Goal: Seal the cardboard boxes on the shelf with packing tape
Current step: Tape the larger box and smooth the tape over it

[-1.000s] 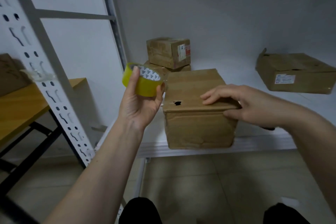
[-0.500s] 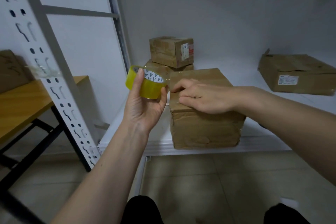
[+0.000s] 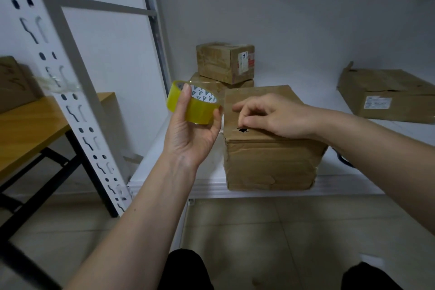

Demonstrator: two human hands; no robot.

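Cardboard boxes sit on the white metal shelf [image 3: 211, 186] in the head view, and the nearest brown cardboard box [image 3: 270, 160] stands at the shelf's front edge, its creased front face slightly overhanging the lip. A small dark hole [image 3: 242, 130] shows in its top near the front edge.

The left hand [image 3: 190, 134] holds a yellowish translucent roll of packing tape [image 3: 193, 106] up just left of that box; its grip is closed around the roll, thumb on the near rim and fingers [image 3: 184, 96] wrapped over the outer band. The roll's white core with a triangle pattern faces up and right. A clear strip of tape seems to run from the roll toward the box's top left edge, though it is faint.

The right hand [image 3: 273, 115] rests on top of the box, fingers curled and pinched together near the hole; whether they hold the tape end I cannot tell.

Behind, two smaller brown boxes [image 3: 223, 63] are stacked against the white wall. A flat wide cardboard box [image 3: 388, 99] lies at the right on the shelf. At the left stand a white slotted shelf upright [image 3: 70, 92] and a wooden counter [image 3: 30, 129] on black legs.
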